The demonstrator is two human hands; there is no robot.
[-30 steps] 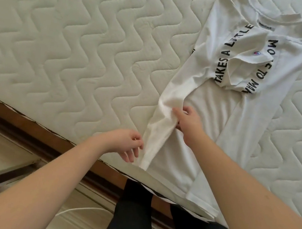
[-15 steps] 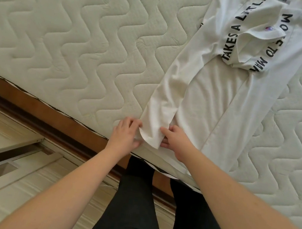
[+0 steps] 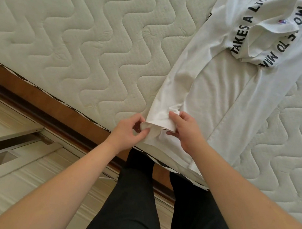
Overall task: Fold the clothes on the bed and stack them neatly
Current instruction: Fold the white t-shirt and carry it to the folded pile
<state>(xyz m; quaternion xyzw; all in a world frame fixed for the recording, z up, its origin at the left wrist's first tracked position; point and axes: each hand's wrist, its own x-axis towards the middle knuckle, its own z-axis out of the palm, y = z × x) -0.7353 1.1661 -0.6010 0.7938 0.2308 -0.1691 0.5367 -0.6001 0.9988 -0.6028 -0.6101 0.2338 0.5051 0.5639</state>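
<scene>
A white T-shirt point(image 3: 223, 89) with black lettering lies on the quilted mattress point(image 3: 80, 35), running from the upper right down to the bed's near edge. Its left side is folded inward as a long strip, and a sleeve is folded over the printed chest. My left hand point(image 3: 129, 132) pinches the left corner of the strip's bottom hem. My right hand point(image 3: 184, 131) pinches the same hem at its right corner, thumb on top. The hem is lifted slightly off the mattress between both hands.
The mattress edge and a brown wooden bed frame point(image 3: 66, 111) run diagonally across the lower left. Below it are a pale floor and light panels point(image 3: 8, 154). My legs in dark trousers point(image 3: 135, 207) stand against the bed.
Both hands moved down the folded strip to its bottom hem and took hold of it, one at each corner. The hem has lifted a little. The view shifted closer.
</scene>
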